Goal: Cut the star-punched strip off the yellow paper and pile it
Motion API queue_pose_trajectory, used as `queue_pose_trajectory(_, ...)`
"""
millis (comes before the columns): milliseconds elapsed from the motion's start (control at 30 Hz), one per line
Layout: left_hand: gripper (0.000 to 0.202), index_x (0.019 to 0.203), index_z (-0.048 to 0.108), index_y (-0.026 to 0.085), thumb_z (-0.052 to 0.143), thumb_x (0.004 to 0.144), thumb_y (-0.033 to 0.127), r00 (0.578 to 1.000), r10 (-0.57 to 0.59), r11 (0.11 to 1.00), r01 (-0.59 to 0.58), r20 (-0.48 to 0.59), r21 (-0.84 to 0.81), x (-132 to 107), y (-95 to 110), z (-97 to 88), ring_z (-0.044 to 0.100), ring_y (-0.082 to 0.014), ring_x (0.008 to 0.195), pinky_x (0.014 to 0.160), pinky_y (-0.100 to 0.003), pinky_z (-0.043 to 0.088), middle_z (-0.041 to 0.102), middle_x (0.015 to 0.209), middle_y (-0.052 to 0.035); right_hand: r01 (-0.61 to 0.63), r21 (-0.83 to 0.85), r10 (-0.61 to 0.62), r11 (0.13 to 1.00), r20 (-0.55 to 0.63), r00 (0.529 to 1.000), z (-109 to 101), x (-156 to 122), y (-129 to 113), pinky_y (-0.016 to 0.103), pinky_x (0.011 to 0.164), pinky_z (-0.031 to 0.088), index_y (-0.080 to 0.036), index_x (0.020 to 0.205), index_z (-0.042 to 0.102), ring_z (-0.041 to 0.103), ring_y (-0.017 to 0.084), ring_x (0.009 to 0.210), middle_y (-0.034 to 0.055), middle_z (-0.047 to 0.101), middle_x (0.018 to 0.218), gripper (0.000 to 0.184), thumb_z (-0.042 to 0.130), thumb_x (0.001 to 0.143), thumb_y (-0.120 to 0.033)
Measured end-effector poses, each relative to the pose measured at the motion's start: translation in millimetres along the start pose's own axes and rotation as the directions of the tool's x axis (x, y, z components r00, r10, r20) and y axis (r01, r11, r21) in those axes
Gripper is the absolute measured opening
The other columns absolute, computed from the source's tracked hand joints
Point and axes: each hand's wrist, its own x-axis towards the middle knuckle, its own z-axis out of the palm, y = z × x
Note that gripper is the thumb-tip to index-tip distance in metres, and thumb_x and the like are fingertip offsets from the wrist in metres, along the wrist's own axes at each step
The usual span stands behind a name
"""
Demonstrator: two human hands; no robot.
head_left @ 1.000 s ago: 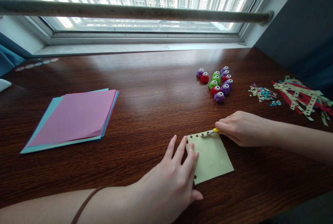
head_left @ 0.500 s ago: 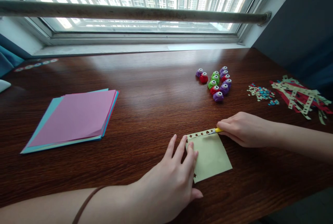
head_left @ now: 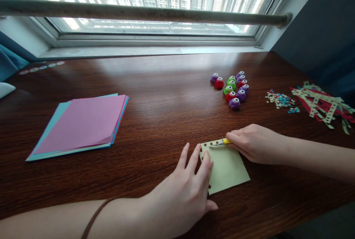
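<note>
So the pale green sheet [head_left: 229, 170] is lying flat a bit below and right of centre in the frame, with star-shaped holes [head_left: 211, 144] running along its top edge and a few more showing down the left one. The left hand [head_left: 191, 185] is spreading its fingers loosely over that left edge, gripping nothing, just pressing down, I'd guess so the sheet isn't skating around. The right hand [head_left: 253, 143] is curling tightly around what looks like a yellow-handled craft knife [head_left: 226, 141], coming in low from the right, so the blade is lying just under the top row of holes; probably that angle's about control.

Further out, little purple, red and green punches [head_left: 234, 103] are sitting above the sheet, likely parked there to be out of the way. Confetti bits [head_left: 280, 99] and punched strips [head_left: 318, 100] are piling up at the right edge, seemingly being kept off the working spot. A coloured paper stack [head_left: 83, 124] is sitting over on the left of the worktop [head_left: 155, 117], well apart from both hands.
</note>
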Motion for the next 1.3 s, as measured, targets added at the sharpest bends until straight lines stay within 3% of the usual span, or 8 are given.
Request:
queue_pose_trajectory(267, 0.06, 0.128, 0.04, 0.004, 0.023, 0.093, 0.049, 1.0, -0.012, 1.0, 0.012, -0.006, -0.008, -2.3, 1.1, 2.4, 0.029, -0.0411, 0.127, 0.099, -0.059, 0.027, 0.035, 0.136, -0.0238, 0.016, 0.013, -0.016, 1.0, -0.035, 0.999, 2.4, -0.2, -0.1, 0.027, 0.051, 0.023, -0.018, 0.079, 0.046, 0.057, 0.016, 0.062, 0.0005, 0.059, 0.072, 0.006, 0.046, 0.082, -0.013)
queue_pose_trajectory(767, 0.057, 0.128, 0.04, 0.003, 0.024, 0.094, 0.046, 1.0, 0.002, 1.0, -0.002, -0.023, -0.004, -3.6, 0.8, 3.4, 0.028, -0.042, 0.127, 0.099, -0.06, 0.024, 0.035, 0.136, -0.025, 0.011, 0.009, -0.01, 1.0, -0.077, 0.997, 3.7, -4.6, -0.7, 0.027, 0.051, 0.022, -0.018, 0.078, 0.047, 0.055, 0.015, 0.06, 0.0, 0.058, 0.07, 0.009, 0.048, 0.078, -0.009)
queue_pose_trajectory(1300, 0.057, 0.129, 0.039, 0.003, 0.024, 0.094, 0.045, 1.0, -0.006, 1.0, 0.006, -0.007, -0.024, -3.5, 0.2, 2.9, 0.026, -0.0414, 0.128, 0.101, -0.059, 0.02, 0.035, 0.136, -0.0239, -0.01, 0.009, 0.01, 1.0, -0.028, 1.0, 5.7, -14.8, 8.7, 0.025, 0.054, 0.028, -0.018, 0.078, 0.046, 0.055, 0.015, 0.062, 0.0004, 0.058, 0.071, 0.009, 0.045, 0.081, -0.009)
